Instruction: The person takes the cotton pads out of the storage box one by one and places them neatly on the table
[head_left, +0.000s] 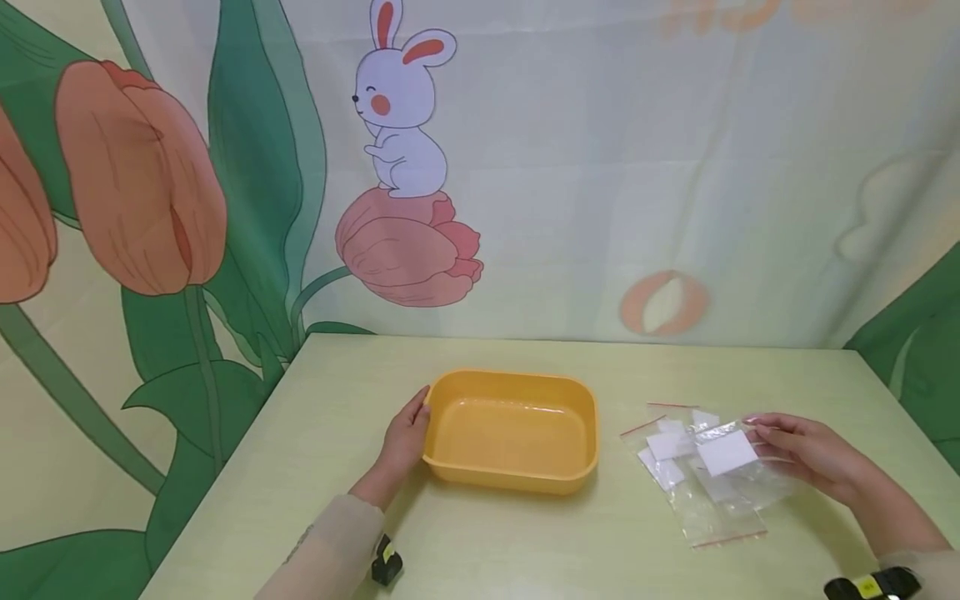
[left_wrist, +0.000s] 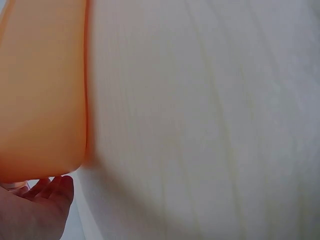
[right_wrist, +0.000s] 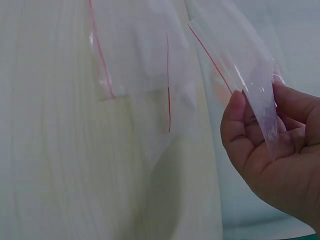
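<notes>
A yellow plastic basin (head_left: pixel 513 482) sits on the table. My left hand (head_left: pixel 403 433) holds its left end, with the fingers against the outer wall; the left wrist view shows fingertips (left_wrist: pixel 64 186) at the basin's lower corner. To the right of it, my right hand (head_left: pixel 817 450) pinches a clear zip bag (right_wrist: pixel 255 75) between thumb and fingers, raised over the table. A white card (head_left: pixel 727 452) shows in this bag. Under it lie several more clear zip bags (head_left: pixel 708 517) with red seal lines and white cards, overlapping one another.
The pale green table (head_left: pixel 517 550) ends at a hanging cloth (head_left: pixel 555 167) printed with tulips and a rabbit. Black straps with devices (head_left: pixel 387 562) are worn on both wrists.
</notes>
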